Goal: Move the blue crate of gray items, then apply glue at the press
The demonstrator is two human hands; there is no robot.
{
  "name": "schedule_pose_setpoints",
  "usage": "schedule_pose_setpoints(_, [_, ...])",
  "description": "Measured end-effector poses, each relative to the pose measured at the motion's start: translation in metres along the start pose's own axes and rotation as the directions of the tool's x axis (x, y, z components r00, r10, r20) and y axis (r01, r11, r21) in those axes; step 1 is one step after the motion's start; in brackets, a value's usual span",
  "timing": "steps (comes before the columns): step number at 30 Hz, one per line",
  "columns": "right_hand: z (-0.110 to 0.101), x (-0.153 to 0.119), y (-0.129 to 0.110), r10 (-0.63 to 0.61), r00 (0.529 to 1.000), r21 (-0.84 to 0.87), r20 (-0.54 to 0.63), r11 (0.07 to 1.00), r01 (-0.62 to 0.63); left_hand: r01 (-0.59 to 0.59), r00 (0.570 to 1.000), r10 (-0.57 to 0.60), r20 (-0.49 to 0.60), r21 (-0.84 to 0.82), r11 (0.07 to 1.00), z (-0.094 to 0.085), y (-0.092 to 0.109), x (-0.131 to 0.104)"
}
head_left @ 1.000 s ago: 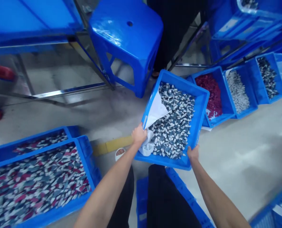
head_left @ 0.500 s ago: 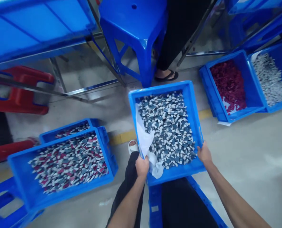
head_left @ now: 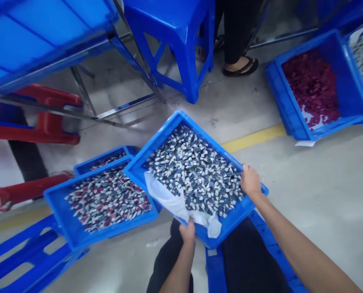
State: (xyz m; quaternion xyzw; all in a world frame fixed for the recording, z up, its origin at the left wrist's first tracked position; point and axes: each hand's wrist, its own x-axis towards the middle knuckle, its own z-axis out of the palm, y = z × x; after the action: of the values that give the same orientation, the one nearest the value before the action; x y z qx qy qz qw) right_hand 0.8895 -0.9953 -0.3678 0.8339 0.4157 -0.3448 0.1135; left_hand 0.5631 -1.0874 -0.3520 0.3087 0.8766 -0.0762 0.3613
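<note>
I hold a blue plastic tray (head_left: 166, 132) in the air in front of me, turned diagonally. It is full of small grey, dark blue and white pieces (head_left: 196, 169). A white liner sheet (head_left: 172, 201) hangs over its near-left edge. My left hand (head_left: 187, 231) grips the near edge at the liner. My right hand (head_left: 250, 181) grips the right rim. The tray's left corner overlaps a second blue tray (head_left: 68, 228) on the floor, which holds mixed white, grey and magenta pieces (head_left: 106, 199).
A blue stool (head_left: 175, 36) stands ahead, with another person's sandalled foot (head_left: 240, 66) beside it. A blue bin of magenta pieces (head_left: 314, 83) sits at the right. Red stools (head_left: 43, 118) and a metal table frame (head_left: 120, 108) are at the left. A yellow floor line (head_left: 254, 138) crosses the concrete.
The held tray has swung to the left and rotated, so its left corner now overlaps the mixed-piece tray. Both hands keep their grip. The bins at the right have slid toward the frame's edge.
</note>
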Motion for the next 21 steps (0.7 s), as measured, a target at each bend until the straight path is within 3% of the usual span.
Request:
schedule_pose_setpoints(5, [-0.004,-0.002,0.002,0.047,0.999,-0.021,-0.023,0.999,-0.047,0.055,0.998,-0.054,0.036,-0.043,0.998,0.001,-0.004,0.01])
schedule_pose_setpoints(8, [-0.003,-0.006,0.001,0.059,0.998,-0.028,-0.025,0.998,-0.06,0.067,0.997,-0.064,0.043,-0.076,0.995,-0.01,0.0,0.025])
schedule_pose_setpoints(12, [0.012,-0.018,-0.012,0.091,0.996,-0.004,-0.022,0.996,-0.092,0.011,0.999,-0.009,0.035,-0.067,0.998,-0.048,0.017,0.066])
schedule_pose_setpoints(17, [0.043,-0.042,-0.045,0.138,0.99,0.098,-0.013,0.986,-0.136,-0.109,0.993,0.11,-0.035,0.023,0.994,-0.108,0.056,0.122])
schedule_pose_setpoints(21, [0.061,-0.053,-0.072,0.162,0.987,0.188,-0.021,0.97,-0.155,-0.18,0.973,0.195,-0.123,0.121,0.976,-0.139,0.084,0.147])
